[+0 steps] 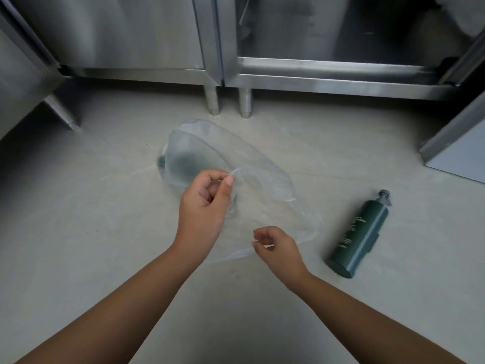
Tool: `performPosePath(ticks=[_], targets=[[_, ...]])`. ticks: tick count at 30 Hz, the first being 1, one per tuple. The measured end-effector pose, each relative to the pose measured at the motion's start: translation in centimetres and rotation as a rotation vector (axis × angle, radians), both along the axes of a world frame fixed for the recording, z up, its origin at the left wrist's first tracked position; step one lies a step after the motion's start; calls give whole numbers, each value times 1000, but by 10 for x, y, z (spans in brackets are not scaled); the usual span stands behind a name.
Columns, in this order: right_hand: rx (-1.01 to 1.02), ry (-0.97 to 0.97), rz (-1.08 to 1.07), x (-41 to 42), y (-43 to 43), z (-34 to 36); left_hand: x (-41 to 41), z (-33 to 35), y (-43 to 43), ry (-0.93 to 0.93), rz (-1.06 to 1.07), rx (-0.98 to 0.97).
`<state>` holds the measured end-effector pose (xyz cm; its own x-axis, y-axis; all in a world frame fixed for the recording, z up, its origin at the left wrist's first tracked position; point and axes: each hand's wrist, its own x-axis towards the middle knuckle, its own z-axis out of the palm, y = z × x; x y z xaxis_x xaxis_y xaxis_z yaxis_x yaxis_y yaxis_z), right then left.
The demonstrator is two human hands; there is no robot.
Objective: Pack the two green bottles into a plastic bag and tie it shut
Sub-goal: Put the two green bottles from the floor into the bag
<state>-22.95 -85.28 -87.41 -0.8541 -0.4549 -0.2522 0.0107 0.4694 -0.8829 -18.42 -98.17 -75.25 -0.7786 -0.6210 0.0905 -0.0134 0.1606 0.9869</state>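
— Two bottles: where do we see them?
— One green bottle (357, 235) lies on the floor (105, 232) to the right of the plastic bag (262, 179), apart from it. Its pale lettering is too blurred for us to read. The other bottle (181, 164) shows dimly through the bag, nearer the steel cabinets (131, 35).
— And our hands?
— Both our left hand (207, 198) and right hand (278, 248) pinch the bag's rim.

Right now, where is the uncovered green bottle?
Head view: the green bottle lies on the floor at right, beside the plastic bag, past the right hand.
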Motion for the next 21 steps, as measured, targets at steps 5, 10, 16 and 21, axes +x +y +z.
performPosePath(ticks=[5, 10, 16, 21], targets=[[-7, 35, -86, -4, 44, 4, -15, -9, 17, -22, -30, -50], [28, 76, -228, -15, 82, 2, -24, -18, 27, -56, -41, -71], [132, 101, -525, -43, 128, -6, -28, -18, 32, -81, -27, -88], [208, 60, -665, -56, 145, -13, -26, -15, 36, -103, -34, -108]])
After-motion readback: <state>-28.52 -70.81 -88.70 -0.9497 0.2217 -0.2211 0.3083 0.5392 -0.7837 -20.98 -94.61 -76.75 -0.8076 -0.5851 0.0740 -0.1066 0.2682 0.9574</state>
